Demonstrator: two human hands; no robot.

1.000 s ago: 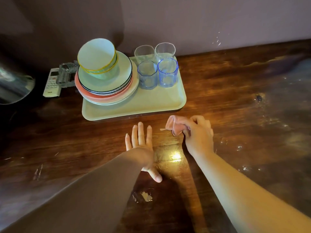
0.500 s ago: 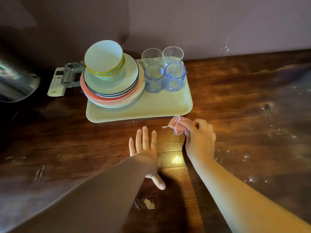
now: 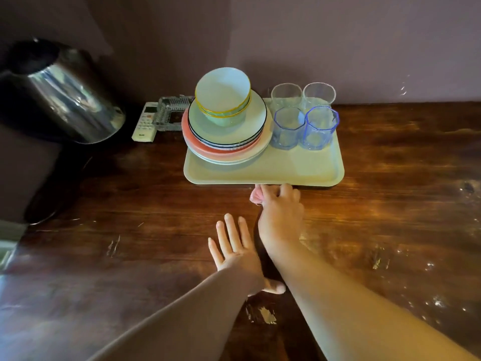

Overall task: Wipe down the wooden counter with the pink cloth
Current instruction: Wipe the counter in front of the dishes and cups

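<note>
The pink cloth (image 3: pixel 256 198) is being squeezed by the right hand (image 3: pixel 281 214), mostly hidden, while the left hand (image 3: pixel 235 247) is being laid flat, fingers straight, on the desk (image 3: pixel 145 230).

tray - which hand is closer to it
Right. The right hand, gripping the pink cloth, reaches the tray's near edge; the left hand lies flat farther back.

Her left hand (image 3: pixel 235 247) lies flat, fingers straight and spread; her right hand (image 3: pixel 279 214) reaches forward, fingers curled tight in a grip.
</note>
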